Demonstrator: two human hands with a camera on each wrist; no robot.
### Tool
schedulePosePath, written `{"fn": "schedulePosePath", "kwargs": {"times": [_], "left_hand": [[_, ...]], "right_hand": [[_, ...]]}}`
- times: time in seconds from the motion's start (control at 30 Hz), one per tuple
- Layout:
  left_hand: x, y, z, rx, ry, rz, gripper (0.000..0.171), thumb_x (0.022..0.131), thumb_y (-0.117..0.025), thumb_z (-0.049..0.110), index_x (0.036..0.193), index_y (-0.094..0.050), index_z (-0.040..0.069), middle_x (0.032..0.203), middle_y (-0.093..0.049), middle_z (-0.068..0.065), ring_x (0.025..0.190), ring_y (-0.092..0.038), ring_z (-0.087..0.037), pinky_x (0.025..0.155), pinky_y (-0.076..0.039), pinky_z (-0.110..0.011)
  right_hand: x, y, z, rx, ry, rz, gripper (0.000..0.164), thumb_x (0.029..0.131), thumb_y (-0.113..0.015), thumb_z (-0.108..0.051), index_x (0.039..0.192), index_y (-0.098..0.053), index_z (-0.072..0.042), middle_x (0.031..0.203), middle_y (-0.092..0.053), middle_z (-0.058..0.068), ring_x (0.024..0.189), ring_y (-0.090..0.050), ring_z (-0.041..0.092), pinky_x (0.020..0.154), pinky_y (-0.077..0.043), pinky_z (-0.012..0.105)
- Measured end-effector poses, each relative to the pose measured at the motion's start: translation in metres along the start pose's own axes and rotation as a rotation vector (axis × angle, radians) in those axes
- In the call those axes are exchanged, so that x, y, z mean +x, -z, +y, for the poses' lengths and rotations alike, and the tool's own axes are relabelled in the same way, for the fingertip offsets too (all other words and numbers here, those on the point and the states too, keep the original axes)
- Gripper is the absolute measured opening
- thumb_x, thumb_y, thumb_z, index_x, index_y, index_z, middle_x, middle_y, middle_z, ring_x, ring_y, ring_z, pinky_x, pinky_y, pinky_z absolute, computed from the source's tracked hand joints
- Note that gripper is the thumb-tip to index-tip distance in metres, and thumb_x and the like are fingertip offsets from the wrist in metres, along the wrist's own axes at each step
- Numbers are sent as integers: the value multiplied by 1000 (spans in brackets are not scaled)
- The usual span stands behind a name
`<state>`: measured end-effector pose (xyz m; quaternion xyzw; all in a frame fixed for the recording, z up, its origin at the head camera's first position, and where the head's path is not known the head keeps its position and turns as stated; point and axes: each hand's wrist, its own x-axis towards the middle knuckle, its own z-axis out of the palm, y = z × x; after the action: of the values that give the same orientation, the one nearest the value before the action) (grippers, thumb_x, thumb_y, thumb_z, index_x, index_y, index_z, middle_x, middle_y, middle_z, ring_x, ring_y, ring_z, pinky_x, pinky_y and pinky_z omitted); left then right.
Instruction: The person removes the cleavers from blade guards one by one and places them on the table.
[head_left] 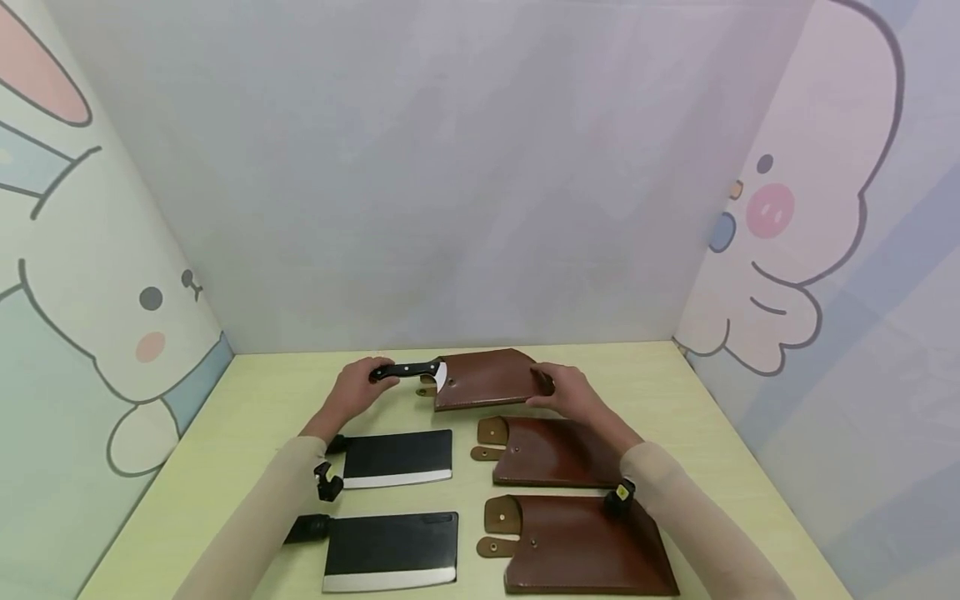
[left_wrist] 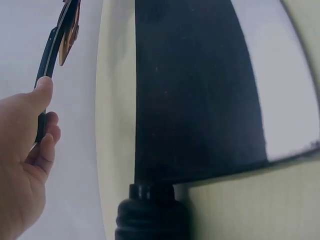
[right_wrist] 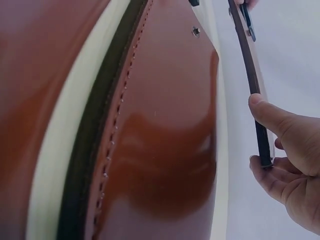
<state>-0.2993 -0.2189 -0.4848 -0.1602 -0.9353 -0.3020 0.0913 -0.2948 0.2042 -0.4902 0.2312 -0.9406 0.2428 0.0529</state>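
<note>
My left hand (head_left: 354, 390) grips the black riveted handle of a knife (head_left: 410, 370) at the back of the table. Most of its blade is inside a brown leather sheath (head_left: 486, 380); only a bright strip of metal by the handle shows. At the sheath's far right end, my right hand (head_left: 567, 392) holds it between thumb and fingers. The left wrist view shows the thumb lying along the knife handle (left_wrist: 46, 65). In the right wrist view the sheath (right_wrist: 254, 80) appears edge-on, raised above the table, with the right hand (right_wrist: 295, 160) pinching its end.
Two black-bladed cleavers (head_left: 399, 457) (head_left: 393, 546) lie front left, handles pointing left. To their right lie two more brown sheaths (head_left: 551, 450) (head_left: 585, 542), straps unfastened. A pale wall (head_left: 450, 208) rises behind the table, and printed panels (head_left: 97, 275) stand at both sides.
</note>
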Motion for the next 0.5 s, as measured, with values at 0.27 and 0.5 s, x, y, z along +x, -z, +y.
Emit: {"fn": "schedulePosePath", "kwargs": {"times": [0.27, 0.5], "left_hand": [[-9, 2, -2, 38, -90, 57, 33, 93, -77, 22, 118, -74, 1, 106, -74, -15, 83, -67, -23, 72, -53, -42], [-16, 3, -4, 55, -121, 95, 38, 91, -79, 24, 120, -74, -1, 115, -74, -19, 97, -73, -32, 82, -57, -51]], "right_hand": [[-8, 2, -7, 42, 13, 32, 81, 82, -87, -40, 146, -54, -2, 139, -62, 17, 122, -64, 33, 96, -55, 49], [-12, 0, -10, 71, -12, 23, 89, 78, -89, -43, 150, -51, -6, 140, -62, 14, 121, -64, 29, 96, -55, 46]]}}
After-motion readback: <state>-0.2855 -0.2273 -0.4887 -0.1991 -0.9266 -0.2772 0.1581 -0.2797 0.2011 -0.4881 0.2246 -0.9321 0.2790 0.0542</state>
